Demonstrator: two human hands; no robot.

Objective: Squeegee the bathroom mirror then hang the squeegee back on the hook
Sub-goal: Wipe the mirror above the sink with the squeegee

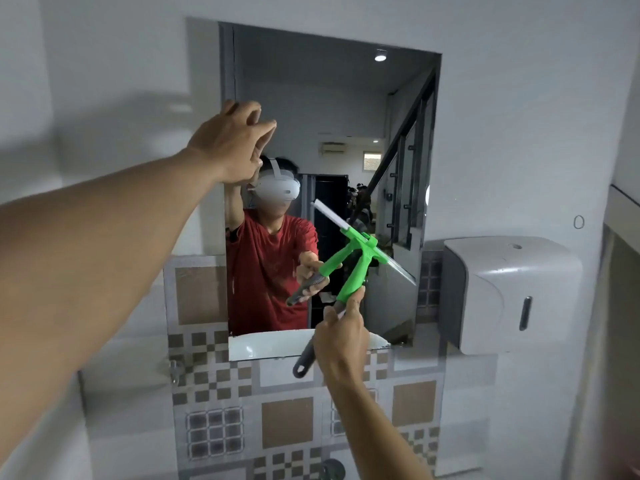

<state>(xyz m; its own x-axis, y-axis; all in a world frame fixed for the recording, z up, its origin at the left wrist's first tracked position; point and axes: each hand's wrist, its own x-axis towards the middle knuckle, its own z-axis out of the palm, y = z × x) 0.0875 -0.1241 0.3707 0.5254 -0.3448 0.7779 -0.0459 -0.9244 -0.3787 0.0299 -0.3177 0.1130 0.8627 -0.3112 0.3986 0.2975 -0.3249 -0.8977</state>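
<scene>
The bathroom mirror (322, 109) hangs on the white wall straight ahead. My right hand (341, 341) is shut on the dark grip of a green squeegee (355, 275), whose white blade lies tilted against the glass at the mirror's lower right. The handle's dark end with a hanging hole sticks out below my hand. My left hand (232, 143) is raised at the mirror's left edge, fingers apart, touching the glass or close to it, holding nothing. The mirror shows a person in a red shirt and the squeegee's reflection. No hook is clearly visible.
A white paper dispenser (509, 292) is mounted on the wall right of the mirror. Patterned brown and grey tiles (287, 420) cover the wall below it. A small metal fitting (175, 370) sticks out at the lower left of the tiles.
</scene>
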